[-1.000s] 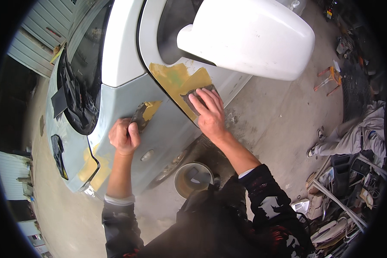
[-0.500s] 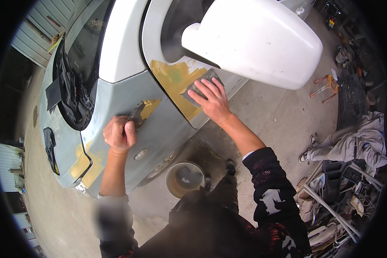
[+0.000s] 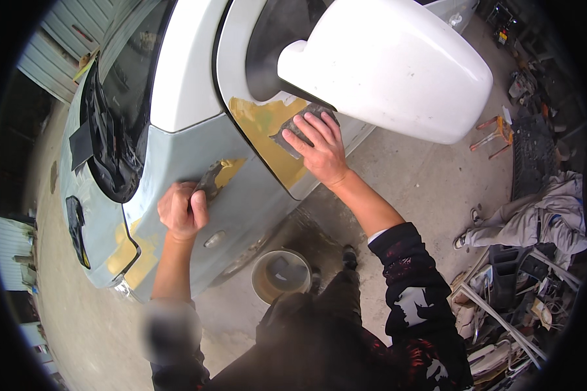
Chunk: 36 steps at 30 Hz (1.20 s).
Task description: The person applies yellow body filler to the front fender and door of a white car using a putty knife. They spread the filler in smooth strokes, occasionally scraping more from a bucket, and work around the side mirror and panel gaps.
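Observation:
My right hand (image 3: 323, 153) lies with spread fingers on a dark grey sheet of sandpaper (image 3: 287, 140), pressing it against the yellow putty (image 3: 257, 127) on the car's front door. The sheet's upper edge is close under the white side mirror (image 3: 398, 68). At the grey fender (image 3: 195, 153), my left hand (image 3: 182, 210) is closed in a fist. From it sticks out a flat, dark grey piece (image 3: 209, 180), whose kind I cannot make out. Beside that piece is a small yellow putty patch (image 3: 229, 171). The left palm is hidden.
A round bucket (image 3: 257, 277) with murky water and a grey piece inside stands on the concrete floor by my feet. Further right are a small stool (image 3: 499, 133), a person in grey trousers (image 3: 512, 218) and a heap of scrap parts (image 3: 502, 326).
My right hand and the sandpaper have slid slightly up the door, nearer the mirror. My left hand stays almost in place. The whole view has shifted a little.

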Each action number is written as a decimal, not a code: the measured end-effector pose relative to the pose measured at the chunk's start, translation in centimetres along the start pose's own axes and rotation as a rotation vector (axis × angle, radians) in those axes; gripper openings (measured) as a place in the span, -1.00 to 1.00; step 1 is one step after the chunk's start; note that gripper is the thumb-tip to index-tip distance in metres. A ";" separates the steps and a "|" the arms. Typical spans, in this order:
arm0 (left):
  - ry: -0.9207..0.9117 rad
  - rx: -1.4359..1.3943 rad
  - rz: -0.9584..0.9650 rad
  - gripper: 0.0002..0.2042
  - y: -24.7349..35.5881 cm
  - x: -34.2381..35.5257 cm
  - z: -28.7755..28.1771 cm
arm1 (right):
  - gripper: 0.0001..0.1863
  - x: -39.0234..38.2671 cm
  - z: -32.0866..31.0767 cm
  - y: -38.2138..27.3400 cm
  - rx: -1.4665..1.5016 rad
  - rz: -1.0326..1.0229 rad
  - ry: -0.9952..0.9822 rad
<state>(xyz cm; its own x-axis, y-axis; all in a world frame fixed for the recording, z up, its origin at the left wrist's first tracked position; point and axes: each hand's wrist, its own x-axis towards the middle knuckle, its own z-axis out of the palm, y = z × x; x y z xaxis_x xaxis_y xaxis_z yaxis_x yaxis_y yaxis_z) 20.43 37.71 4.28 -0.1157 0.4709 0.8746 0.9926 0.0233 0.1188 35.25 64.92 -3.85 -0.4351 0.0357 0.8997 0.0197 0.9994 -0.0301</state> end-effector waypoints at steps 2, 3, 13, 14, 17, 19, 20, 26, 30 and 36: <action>-0.002 -0.012 0.011 -0.84 0.0 0.1 0.0 | -0.49 -0.3 -0.9 -0.2 0.002 0.014 -0.081; -0.003 -0.014 0.002 -0.84 0.0 0.1 -0.1 | -0.48 -0.2 -1.5 -0.2 0.005 0.015 -0.103; 0.000 -0.014 0.017 -0.81 -0.1 0.1 0.1 | -0.46 2.1 0.6 -0.1 0.011 0.039 -0.034; 0.002 -0.019 0.015 -0.82 -0.1 0.1 0.1 | -0.46 1.3 0.7 -0.4 -0.004 0.030 -0.010; 0.003 -0.023 0.001 -0.83 0.0 0.2 0.0 | -0.48 -0.5 0.0 -0.8 0.001 0.036 -0.076; 0.002 -0.030 -0.003 -0.84 0.1 0.2 -0.1 | -0.47 -1.0 -1.3 -0.9 0.025 0.032 -0.091; 0.004 -0.034 -0.002 -0.84 0.1 0.2 -0.1 | -0.46 -0.7 -1.6 -0.9 0.016 0.043 -0.112; 0.000 -0.019 0.003 -0.83 0.2 0.1 -0.2 | -0.41 3.2 -1.3 -0.5 0.047 0.072 -0.085; 0.004 -0.037 0.021 -0.80 0.0 0.4 -0.1 | -0.43 3.5 0.8 -0.8 0.048 0.039 0.017; 0.006 -0.022 -0.001 -0.81 0.2 0.3 0.0 | -0.47 -0.4 0.6 -1.0 0.014 0.023 -0.074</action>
<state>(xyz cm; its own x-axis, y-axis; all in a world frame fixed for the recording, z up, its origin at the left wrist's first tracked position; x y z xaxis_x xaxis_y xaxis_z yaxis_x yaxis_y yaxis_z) 20.56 37.82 4.59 -0.1170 0.4655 0.8773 0.9915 0.0046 0.1297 34.85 63.95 -4.42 -0.4998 0.0585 0.8642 0.0185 0.9982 -0.0569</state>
